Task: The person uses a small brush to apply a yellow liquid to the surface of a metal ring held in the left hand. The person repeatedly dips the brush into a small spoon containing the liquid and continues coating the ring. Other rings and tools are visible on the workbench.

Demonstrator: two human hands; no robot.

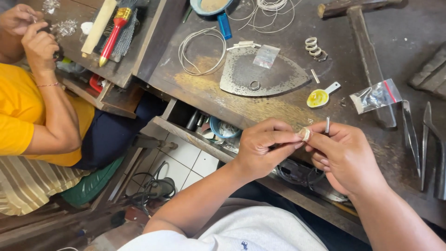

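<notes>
Centre frame, above the surface (278, 109) edge: left hand (260, 151) pinches a pale ring (304, 134) at its right fingertips, right hand (344, 158) closes on it from the other side, thin rod (327, 125) upright just right of it.

My one camera sits on my head, looking steeply down and close over my hands (302, 144) at the near edge of the dark surface (288, 107), floor showing at left.
</notes>
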